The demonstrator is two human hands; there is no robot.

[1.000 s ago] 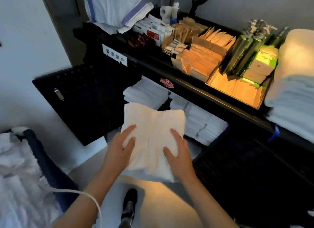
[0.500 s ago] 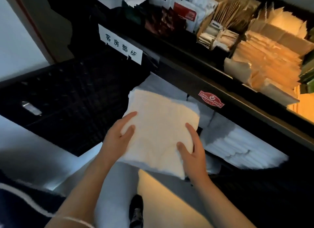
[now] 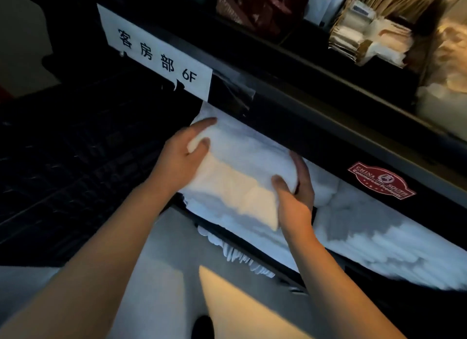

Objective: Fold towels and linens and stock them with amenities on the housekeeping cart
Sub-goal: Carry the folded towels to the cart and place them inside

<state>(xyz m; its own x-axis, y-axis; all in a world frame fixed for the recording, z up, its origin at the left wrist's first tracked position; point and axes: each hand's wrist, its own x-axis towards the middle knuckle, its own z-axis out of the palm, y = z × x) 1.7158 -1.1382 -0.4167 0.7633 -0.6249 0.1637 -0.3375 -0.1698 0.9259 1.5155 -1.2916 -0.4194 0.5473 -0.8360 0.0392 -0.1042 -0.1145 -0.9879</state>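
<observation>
We've got the folded towel (image 3: 235,179) in both hands, halfway into the cart (image 3: 290,116) shelf, right under the white label (image 3: 156,53) that reads "客房部 6F". Left hand (image 3: 182,159) grips the towel's left edge, thumb on top and index finger stretched along the far corner, rest of the fingers underneath afaict. Right hand (image 3: 294,187) is clamped on the right edge, thumb pressed on top, fingers wrapped round the side. So both hands are closed on the towel, not loose.

The towel sits on top of a stack (image 3: 222,212) of other white linens on that shelf, below and to the right of the label. Its far half is already under the shelf's top lip and in shadow; the near half catches warm light. More folded linens (image 3: 379,237) fill the shelf further right of the label, touching or nearly touching the right hand, too blurry to count.

Right of the label, on the same black rail, there's a red logo sticker (image 3: 381,180). Above and to the right of the label, the cart top holds amenities: dark red packets (image 3: 247,7) and paper sachets (image 3: 366,35) in a divider, kinda blurred. Left of the label there's a black panel (image 3: 75,161) w/ a grid texture. Below the label, near the bottom edge, a dark shoe (image 3: 202,327) shows on the pale floor (image 3: 177,275), between our forearms.
</observation>
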